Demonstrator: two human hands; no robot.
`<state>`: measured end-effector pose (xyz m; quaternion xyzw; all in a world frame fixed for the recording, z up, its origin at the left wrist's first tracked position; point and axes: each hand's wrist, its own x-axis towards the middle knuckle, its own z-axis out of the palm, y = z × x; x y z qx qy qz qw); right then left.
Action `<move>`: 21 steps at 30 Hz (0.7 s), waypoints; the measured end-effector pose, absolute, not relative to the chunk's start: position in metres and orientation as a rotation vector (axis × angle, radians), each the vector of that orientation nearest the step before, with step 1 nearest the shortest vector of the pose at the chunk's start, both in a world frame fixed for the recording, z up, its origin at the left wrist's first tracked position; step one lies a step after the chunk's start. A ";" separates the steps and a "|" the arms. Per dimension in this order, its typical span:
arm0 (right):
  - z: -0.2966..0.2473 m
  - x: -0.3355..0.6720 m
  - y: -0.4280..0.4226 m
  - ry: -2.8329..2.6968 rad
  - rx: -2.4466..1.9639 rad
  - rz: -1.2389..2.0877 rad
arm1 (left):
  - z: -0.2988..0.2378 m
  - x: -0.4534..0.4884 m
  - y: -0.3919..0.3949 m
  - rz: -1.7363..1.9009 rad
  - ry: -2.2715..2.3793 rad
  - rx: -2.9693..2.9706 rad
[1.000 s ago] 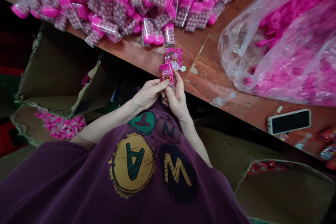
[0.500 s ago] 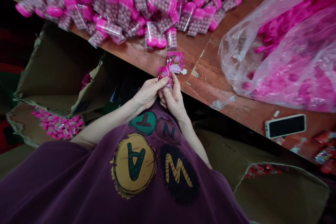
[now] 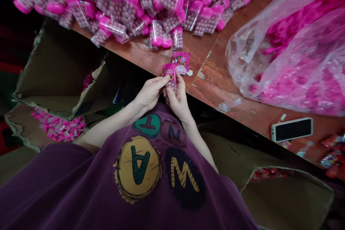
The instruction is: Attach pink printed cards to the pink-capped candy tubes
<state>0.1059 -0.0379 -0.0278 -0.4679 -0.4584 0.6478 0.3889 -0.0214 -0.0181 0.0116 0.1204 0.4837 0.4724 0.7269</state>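
Note:
My left hand (image 3: 148,94) and my right hand (image 3: 176,97) meet at the near edge of the wooden table (image 3: 210,75), just above my purple shirt. Both pinch a small clear candy container wrapped with a pink printed label (image 3: 169,73); the left fingertips press on the label from the left, the right fingers curl round it from below. A stack of pink labels (image 3: 182,62) lies on the table just beyond the hands. Further back is a heap of clear pink-capped containers filled with small balls (image 3: 129,0).
A large clear plastic bag of pink caps (image 3: 293,46) fills the table's right. A phone (image 3: 291,129) lies near the right edge. Open cardboard boxes stand below left (image 3: 59,79), with pink containers (image 3: 59,129) inside, and below right (image 3: 285,194).
My hands have stayed together on the labelled container, shifting slightly while the view drifts a little. Nothing was picked up or let go.

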 end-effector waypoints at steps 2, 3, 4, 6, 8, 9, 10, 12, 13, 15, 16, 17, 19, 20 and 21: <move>-0.035 0.105 -0.039 -1.272 -1.203 1.528 | 0.013 -0.019 -0.018 1.059 1.118 0.271; -0.038 0.105 -0.039 -1.325 -1.200 1.476 | 0.014 -0.018 -0.019 1.072 1.134 0.271; -0.042 0.105 -0.039 -1.369 -1.194 1.434 | 0.014 -0.017 -0.019 1.084 1.142 0.268; -0.047 0.106 -0.039 -1.400 -1.185 1.404 | 0.013 -0.015 -0.020 1.095 1.137 0.256; -0.047 0.109 -0.040 -1.334 -1.186 1.482 | 0.009 -0.016 -0.021 1.077 1.103 0.250; -0.045 0.110 -0.040 -1.274 -1.180 1.559 | 0.007 -0.018 -0.022 1.064 1.077 0.254; -0.042 0.111 -0.040 -1.206 -1.160 1.647 | 0.004 -0.019 -0.022 1.054 1.045 0.262; -0.033 0.111 -0.039 -1.061 -1.088 1.802 | -0.001 -0.022 -0.024 1.044 0.975 0.290; -0.029 0.111 -0.039 -0.999 -1.048 1.850 | -0.002 -0.024 -0.026 1.044 0.942 0.306; -0.022 0.110 -0.039 -0.908 -0.996 1.893 | -0.004 -0.025 -0.028 1.032 0.890 0.334; -0.020 0.109 -0.039 -0.879 -0.987 1.905 | -0.004 -0.026 -0.030 1.014 0.874 0.343; -0.019 0.108 -0.039 -0.858 -0.989 1.910 | -0.004 -0.025 -0.031 0.991 0.866 0.347; -0.020 0.106 -0.040 -0.840 -1.003 1.900 | -0.002 -0.024 -0.032 0.955 0.880 0.345; -0.021 0.107 -0.040 -0.844 -1.007 1.886 | 0.000 -0.023 -0.032 0.946 0.901 0.343; -0.024 0.107 -0.040 -0.860 -1.003 1.870 | 0.001 -0.023 -0.031 0.943 0.924 0.341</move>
